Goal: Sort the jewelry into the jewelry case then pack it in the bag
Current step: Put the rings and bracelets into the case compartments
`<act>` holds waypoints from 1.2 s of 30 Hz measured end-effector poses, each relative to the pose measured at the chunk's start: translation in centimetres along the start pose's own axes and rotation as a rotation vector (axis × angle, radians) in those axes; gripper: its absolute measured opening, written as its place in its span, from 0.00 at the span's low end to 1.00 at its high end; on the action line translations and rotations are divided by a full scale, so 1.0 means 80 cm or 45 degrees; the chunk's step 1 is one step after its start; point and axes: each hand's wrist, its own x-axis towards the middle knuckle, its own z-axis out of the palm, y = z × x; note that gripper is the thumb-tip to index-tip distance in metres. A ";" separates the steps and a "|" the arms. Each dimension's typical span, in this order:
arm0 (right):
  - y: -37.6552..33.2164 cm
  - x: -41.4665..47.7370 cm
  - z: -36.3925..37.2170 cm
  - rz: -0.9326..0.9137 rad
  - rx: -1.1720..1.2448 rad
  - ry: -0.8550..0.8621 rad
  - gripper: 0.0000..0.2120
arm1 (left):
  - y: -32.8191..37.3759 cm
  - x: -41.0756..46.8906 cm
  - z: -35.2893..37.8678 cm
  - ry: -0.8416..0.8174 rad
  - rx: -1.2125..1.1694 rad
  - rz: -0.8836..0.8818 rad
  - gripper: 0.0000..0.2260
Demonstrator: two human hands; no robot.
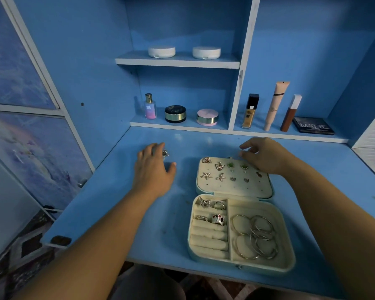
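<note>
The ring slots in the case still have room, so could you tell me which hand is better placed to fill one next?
Probably the left hand: a small ring-like piece sits at its fingertips. The right hand rests on the lid's far corner.

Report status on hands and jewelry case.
Left hand on a small jewelry piece on desk. Right hand at far edge of open jewelry case. Nothing blocking.
</note>
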 end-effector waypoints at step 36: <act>-0.162 -0.007 0.088 -0.553 -0.503 -0.152 0.10 | -0.032 -0.040 -0.034 -0.223 0.150 0.196 0.22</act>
